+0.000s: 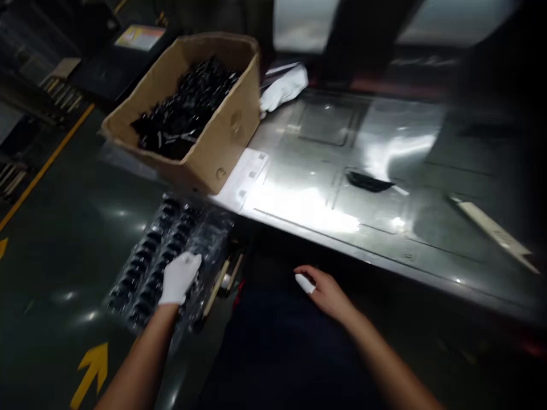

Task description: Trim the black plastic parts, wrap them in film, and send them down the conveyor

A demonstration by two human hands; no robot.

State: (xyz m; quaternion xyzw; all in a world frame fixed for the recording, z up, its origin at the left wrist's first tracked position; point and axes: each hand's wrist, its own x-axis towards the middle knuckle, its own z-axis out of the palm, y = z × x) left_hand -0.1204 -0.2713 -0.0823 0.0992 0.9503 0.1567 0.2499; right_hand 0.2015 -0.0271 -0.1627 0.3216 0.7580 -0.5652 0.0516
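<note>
My left hand (pixel 179 278), in a white glove, is over a clear plastic tray (pixel 209 236) with rows of curved black parts (pixel 143 259). Its fingers look curled in, and whatever they may hold is hidden. Bare except for a white cover on one digit, my right hand (pixel 327 290) hangs just below the front edge of the metal table (pixel 290 171). Its fingers are loosely bent and apart, with nothing between them. On the table lies a single dark, flat piece (pixel 368 181).
A cardboard box (pixel 226 134) of glossy black parts stands at the table's left end. Beside it are a white glove (pixel 285 88) and a marked paper sheet (pixel 245 176). A pale strip (pixel 491 230) lies at right. The floor carries a yellow arrow (pixel 92 370).
</note>
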